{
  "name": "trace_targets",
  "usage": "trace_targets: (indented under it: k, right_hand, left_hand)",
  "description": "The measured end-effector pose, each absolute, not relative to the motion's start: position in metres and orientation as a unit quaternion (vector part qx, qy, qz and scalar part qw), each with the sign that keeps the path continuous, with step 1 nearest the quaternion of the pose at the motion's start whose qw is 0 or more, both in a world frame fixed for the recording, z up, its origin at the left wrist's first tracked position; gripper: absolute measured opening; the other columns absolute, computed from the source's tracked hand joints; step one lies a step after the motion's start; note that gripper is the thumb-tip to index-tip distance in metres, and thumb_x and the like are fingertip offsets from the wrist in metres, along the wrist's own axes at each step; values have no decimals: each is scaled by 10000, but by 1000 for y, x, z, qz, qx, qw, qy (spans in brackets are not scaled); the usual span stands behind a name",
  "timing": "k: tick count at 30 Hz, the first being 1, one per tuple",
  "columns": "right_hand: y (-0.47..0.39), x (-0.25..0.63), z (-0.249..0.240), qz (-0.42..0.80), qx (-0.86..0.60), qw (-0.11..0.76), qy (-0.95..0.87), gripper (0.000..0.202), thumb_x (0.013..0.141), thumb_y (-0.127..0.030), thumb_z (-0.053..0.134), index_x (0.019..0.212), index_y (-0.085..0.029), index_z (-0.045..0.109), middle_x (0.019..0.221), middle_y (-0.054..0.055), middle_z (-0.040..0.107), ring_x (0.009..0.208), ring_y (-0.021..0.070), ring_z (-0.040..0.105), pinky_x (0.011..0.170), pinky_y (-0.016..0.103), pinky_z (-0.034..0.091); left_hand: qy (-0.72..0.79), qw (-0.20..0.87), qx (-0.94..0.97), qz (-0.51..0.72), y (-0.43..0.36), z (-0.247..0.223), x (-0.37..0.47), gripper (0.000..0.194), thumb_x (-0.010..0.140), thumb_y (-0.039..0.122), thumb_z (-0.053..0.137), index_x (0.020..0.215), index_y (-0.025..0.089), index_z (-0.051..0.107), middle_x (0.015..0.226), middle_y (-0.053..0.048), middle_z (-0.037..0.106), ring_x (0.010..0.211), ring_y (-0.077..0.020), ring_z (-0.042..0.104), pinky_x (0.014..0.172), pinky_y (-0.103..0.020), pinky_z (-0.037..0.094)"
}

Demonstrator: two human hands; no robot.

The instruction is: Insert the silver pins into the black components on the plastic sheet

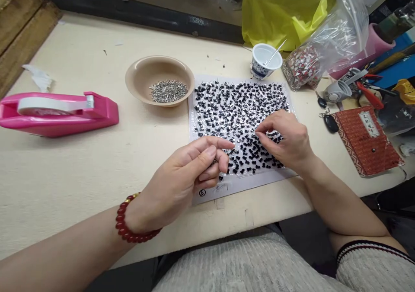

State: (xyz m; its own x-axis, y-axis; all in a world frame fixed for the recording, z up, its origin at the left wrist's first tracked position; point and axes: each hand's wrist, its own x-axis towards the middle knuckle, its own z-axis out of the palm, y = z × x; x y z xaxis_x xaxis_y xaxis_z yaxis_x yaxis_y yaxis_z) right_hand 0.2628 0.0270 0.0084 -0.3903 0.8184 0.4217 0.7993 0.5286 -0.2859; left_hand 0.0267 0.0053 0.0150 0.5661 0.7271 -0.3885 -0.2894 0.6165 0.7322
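A white sheet (231, 184) under clear film lies on the table, covered with many small black pieces, several with metal pins standing up from them. My left hand (194, 166) is over its lower left part, fingers curled round some small metal pins that show between thumb and fingers. Over the right part of the sheet is my right hand (285, 138), thumb and forefinger pinched together; what is between the tips is too small to make out. A beige bowl (139, 78) with a pile of metal pins (168, 91) stands at the sheet's upper left.
At the left sits a pink tape dispenser (65, 123). Behind the sheet stands a white cup (264, 60) with a thin stick. To the right are a plastic bag of red and white pieces (304, 65), a red notebook (369, 140), keys and pliers. The table's front edge is near my lap.
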Motion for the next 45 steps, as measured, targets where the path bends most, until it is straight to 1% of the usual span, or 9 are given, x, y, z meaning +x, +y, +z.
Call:
trace_targets:
  k: [4, 10, 16, 23, 27, 30, 34, 41, 45]
  right_hand:
    - [27, 260, 5, 5, -480, 196, -855, 98, 825, -117, 551, 757, -184, 573, 767, 28, 649, 775, 168, 581, 738, 346, 408]
    - [26, 265, 8, -7, -475, 143, -868, 105, 839, -117, 530, 762, -183, 554, 759, 11, 617, 779, 160, 547, 729, 338, 353]
    - [26, 262, 7, -11, -466, 112, -878, 144, 873, -140, 495, 750, -178, 557, 746, 22, 619, 742, 154, 521, 687, 328, 315]
    - [27, 261, 4, -15, -464, 118, -878, 140, 869, -131, 495, 751, -186, 545, 748, 20, 619, 764, 163, 525, 698, 326, 302]
    - [27, 260, 4, -15, -460, 117, -880, 143, 872, -134, 496, 748, -185, 545, 751, 20, 623, 761, 161, 523, 700, 326, 308]
    - [27, 260, 4, -17, -459, 115, -881, 139, 873, -138, 501, 749, -180, 550, 752, 20, 624, 758, 160, 525, 700, 328, 316]
    - [27, 260, 4, -19, -458, 111, -882, 144, 876, -141, 498, 748, -181, 550, 755, 21, 624, 758, 160, 523, 698, 330, 319]
    - [27, 261, 4, -19, -457, 116, -881, 137, 873, -138, 521, 753, -177, 576, 749, 12, 630, 751, 155, 533, 693, 328, 327]
    - [26, 265, 6, -10, -450, 151, -880, 61, 853, -169, 591, 793, -175, 604, 768, 14, 653, 775, 161, 571, 702, 329, 353]
  left_hand:
    - [352, 825, 320, 304, 6, 15, 26, 106, 931, 280, 532, 909, 180, 560, 678, 18, 576, 495, -59, 291, 460, -186, 262]
    - [348, 827, 334, 288, 8, 12, 23, 292, 874, 400, 608, 724, 150, 604, 545, 23, 508, 465, -54, 311, 432, -181, 213]
    - [359, 815, 344, 298, 9, 13, 23, 284, 902, 385, 562, 805, 155, 698, 636, 18, 438, 521, -69, 299, 471, -208, 242]
    - [341, 834, 326, 288, 8, 13, 25, 177, 929, 276, 533, 1046, 188, 633, 714, 12, 494, 560, -74, 309, 480, -195, 250]
    - [340, 835, 324, 286, 8, 13, 25, 89, 918, 280, 562, 923, 192, 557, 682, 21, 555, 539, -67, 329, 470, -185, 245]
    - [334, 841, 323, 276, 9, 12, 25, 158, 903, 306, 586, 827, 174, 546, 650, 26, 564, 501, -53, 298, 448, -176, 224]
    - [350, 831, 338, 271, 9, 11, 23, 234, 869, 344, 631, 739, 152, 598, 639, 19, 540, 518, -51, 343, 463, -165, 258]
    - [374, 814, 353, 269, 9, 11, 24, 157, 833, 313, 683, 806, 159, 665, 675, 16, 560, 585, -59, 439, 497, -146, 333]
    - [352, 832, 338, 264, 10, 10, 24, 224, 818, 334, 697, 753, 144, 598, 614, 35, 571, 492, -33, 378, 438, -130, 291]
